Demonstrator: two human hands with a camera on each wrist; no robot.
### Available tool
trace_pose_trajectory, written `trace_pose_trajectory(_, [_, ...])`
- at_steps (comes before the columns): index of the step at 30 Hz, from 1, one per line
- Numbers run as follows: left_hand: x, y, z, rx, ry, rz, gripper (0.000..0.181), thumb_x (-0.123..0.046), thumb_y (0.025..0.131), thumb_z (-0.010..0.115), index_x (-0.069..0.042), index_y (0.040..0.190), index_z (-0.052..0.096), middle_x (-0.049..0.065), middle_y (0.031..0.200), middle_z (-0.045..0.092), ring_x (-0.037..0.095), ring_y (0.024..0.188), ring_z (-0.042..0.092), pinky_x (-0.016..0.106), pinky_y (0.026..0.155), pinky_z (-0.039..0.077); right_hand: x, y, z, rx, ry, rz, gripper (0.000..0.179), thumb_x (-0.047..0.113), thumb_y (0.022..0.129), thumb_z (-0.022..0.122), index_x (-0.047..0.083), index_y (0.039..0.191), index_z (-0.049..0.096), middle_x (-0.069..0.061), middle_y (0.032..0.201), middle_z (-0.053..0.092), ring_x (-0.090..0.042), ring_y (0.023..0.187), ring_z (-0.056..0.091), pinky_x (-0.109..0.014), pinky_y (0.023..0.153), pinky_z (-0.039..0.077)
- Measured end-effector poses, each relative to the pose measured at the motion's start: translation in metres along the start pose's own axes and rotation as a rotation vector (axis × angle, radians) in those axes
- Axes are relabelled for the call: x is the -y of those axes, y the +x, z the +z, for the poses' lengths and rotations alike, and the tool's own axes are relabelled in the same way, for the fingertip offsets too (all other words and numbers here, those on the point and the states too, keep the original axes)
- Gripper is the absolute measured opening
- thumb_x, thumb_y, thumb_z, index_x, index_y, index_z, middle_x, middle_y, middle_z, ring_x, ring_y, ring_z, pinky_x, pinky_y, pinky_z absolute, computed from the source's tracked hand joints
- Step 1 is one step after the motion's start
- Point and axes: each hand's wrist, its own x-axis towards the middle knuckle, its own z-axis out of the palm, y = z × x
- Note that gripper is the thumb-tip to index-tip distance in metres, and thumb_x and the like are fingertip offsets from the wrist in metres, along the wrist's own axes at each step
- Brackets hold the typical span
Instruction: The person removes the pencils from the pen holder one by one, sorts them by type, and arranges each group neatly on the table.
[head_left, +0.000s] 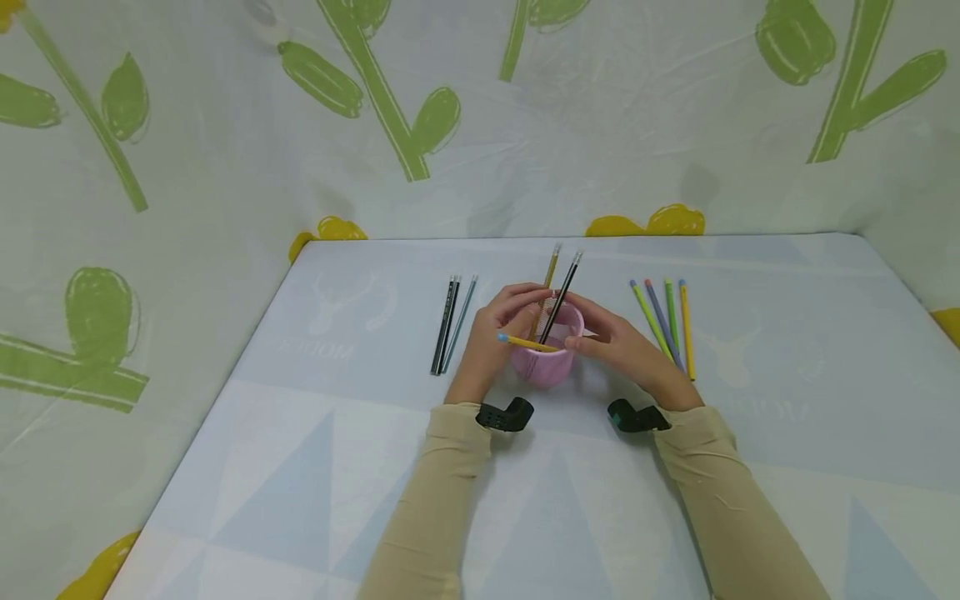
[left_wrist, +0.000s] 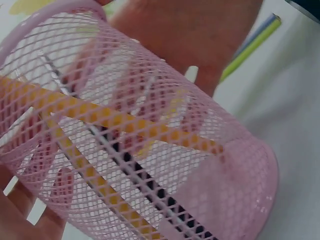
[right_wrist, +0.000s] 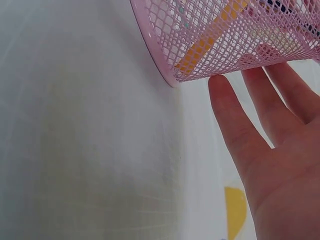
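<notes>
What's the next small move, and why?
Probably ease the right hand off the pink mesh cup: both hands hold it, three pencils stand inside, four loose pencils lie near the right hand, and the left hand alone could likely steady it.

One pink mesh cylindrical cup (head_left: 543, 371) sits mid-frame in the head view, holding three slim pencils: one black pencil (head_left: 567, 283), one brownish-gold pencil (head_left: 551, 271), one blue-ended yellow pencil (head_left: 517, 340). Left of centre lie three: two dark pencils (head_left: 446, 329), one blue-grey pencil (head_left: 460, 323). Right of centre, four multicoloured pencils (head_left: 687, 329). Ten altogether.
</notes>
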Motion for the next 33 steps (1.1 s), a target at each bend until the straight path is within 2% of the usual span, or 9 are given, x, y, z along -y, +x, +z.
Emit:
trace_pose_trajectory(6, [0.001, 0.001, -0.008, -0.116, -0.094, -0.033, 0.023, -0.029, 0.091, 0.057, -0.018, 0.109, 0.067, -0.006, 0.114, 0.060, 0.009, 0.112, 0.052, 0.027, 0.095, 0.044, -0.002, 0.002, 0.000, -0.005, -0.057, 0.017, 0.062, 0.031, 0.090, 0.057, 0.031, 0.144, 0.026, 0.005, 0.151, 0.024, -0.026, 0.139, 0.020, -0.055, 0.106, 0.025])
trace_pose_trajectory(11, [-0.005, 0.001, -0.011, -0.196, -0.144, -0.087, 0.015, -0.019, 0.088, 0.061, -0.011, 0.101, 0.066, 0.000, 0.104, 0.064, 0.010, 0.106, 0.054, 0.029, 0.095, 0.043, -0.003, 0.003, -0.001, -0.007, -0.076, -0.003, 0.057, 0.030, 0.091, 0.056, 0.028, 0.142, 0.033, 0.002, 0.148, 0.031, -0.028, 0.138, 0.023, -0.056, 0.105, 0.027])
trace_pose_trajectory(16, [-0.020, -0.003, -0.015, -0.236, -0.205, -0.098, 0.012, -0.009, 0.088, 0.059, -0.002, 0.098, 0.060, 0.005, 0.101, 0.064, 0.014, 0.100, 0.057, 0.031, 0.090, 0.046, -0.002, 0.003, -0.001, -0.010, -0.046, -0.056, 0.049, 0.022, 0.091, 0.057, 0.019, 0.138, 0.042, -0.002, 0.142, 0.040, -0.027, 0.135, 0.028, -0.053, 0.106, 0.028])
trace_pose_trajectory(18, [-0.023, -0.004, -0.017, -0.244, -0.236, -0.100, 0.011, -0.009, 0.089, 0.059, -0.002, 0.098, 0.058, 0.005, 0.102, 0.063, 0.014, 0.100, 0.057, 0.030, 0.090, 0.047, -0.001, 0.003, 0.000, -0.013, -0.036, -0.054, 0.048, 0.022, 0.091, 0.057, 0.016, 0.137, 0.043, -0.002, 0.141, 0.042, -0.026, 0.135, 0.029, -0.052, 0.106, 0.028])
trace_pose_trajectory(22, [-0.021, -0.003, -0.021, -0.279, -0.340, -0.078, 0.009, -0.008, 0.088, 0.059, -0.004, 0.096, 0.056, 0.007, 0.102, 0.062, 0.016, 0.098, 0.058, 0.030, 0.087, 0.049, -0.001, 0.002, 0.001, -0.008, 0.002, -0.062, 0.050, 0.020, 0.091, 0.057, 0.016, 0.138, 0.041, -0.001, 0.141, 0.041, -0.025, 0.135, 0.030, -0.051, 0.106, 0.028])
trace_pose_trajectory(27, [-0.010, 0.002, -0.026, -0.369, -0.495, -0.039, 0.010, -0.008, 0.086, 0.062, -0.009, 0.093, 0.055, 0.006, 0.100, 0.061, 0.017, 0.094, 0.059, 0.030, 0.082, 0.051, -0.002, 0.002, 0.000, -0.003, 0.026, -0.095, 0.057, 0.017, 0.091, 0.057, 0.024, 0.142, 0.033, 0.000, 0.142, 0.040, -0.025, 0.135, 0.030, -0.051, 0.106, 0.029])
trace_pose_trajectory(30, [-0.008, 0.005, -0.030, -0.428, -0.599, -0.009, 0.013, -0.008, 0.085, 0.064, -0.009, 0.093, 0.054, 0.006, 0.100, 0.061, 0.017, 0.092, 0.058, 0.030, 0.080, 0.051, -0.002, 0.002, -0.001, -0.005, 0.033, -0.077, 0.063, 0.018, 0.090, 0.058, 0.029, 0.144, 0.027, -0.001, 0.143, 0.040, -0.025, 0.136, 0.029, -0.051, 0.106, 0.029])
trace_pose_trajectory(33, [-0.009, 0.006, -0.036, -0.479, -0.698, 0.016, 0.015, -0.006, 0.085, 0.064, -0.009, 0.095, 0.053, 0.007, 0.099, 0.060, 0.016, 0.089, 0.058, 0.027, 0.077, 0.051, -0.001, 0.002, -0.001, -0.014, 0.016, -0.037, 0.066, 0.022, 0.090, 0.059, 0.030, 0.146, 0.023, 0.000, 0.147, 0.034, -0.025, 0.137, 0.028, -0.050, 0.106, 0.029])
